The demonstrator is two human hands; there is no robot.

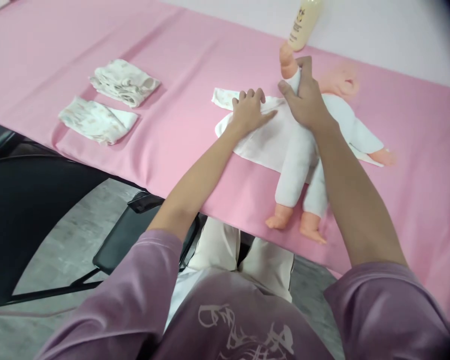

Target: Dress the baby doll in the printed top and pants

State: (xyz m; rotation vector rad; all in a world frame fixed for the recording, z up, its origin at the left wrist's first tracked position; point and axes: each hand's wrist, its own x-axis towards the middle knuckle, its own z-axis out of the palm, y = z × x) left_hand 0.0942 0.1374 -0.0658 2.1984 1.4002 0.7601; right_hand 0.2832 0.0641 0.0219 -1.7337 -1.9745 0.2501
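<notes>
A baby doll [298, 160] with a white cloth body lies on its back at the table's near side, legs toward me. Its raised arm is gripped near the wrist by my right hand [307, 97], thumb on one side and fingers on the other. Under the doll a white baby shirt [262, 142] is spread out, one sleeve pointing left. My left hand [249, 110] lies on that shirt beside the sleeve, fingers spread and slightly bent. The doll's head is partly hidden behind my right hand and blurred.
Two folded patterned baby garments, one farther back [123, 80] and one nearer [97, 121], lie at the left on the pink tablecloth [180, 125]. A pale yellow bottle [303, 25] stands behind the doll. Black folding chairs [127, 235] are below the table's left edge.
</notes>
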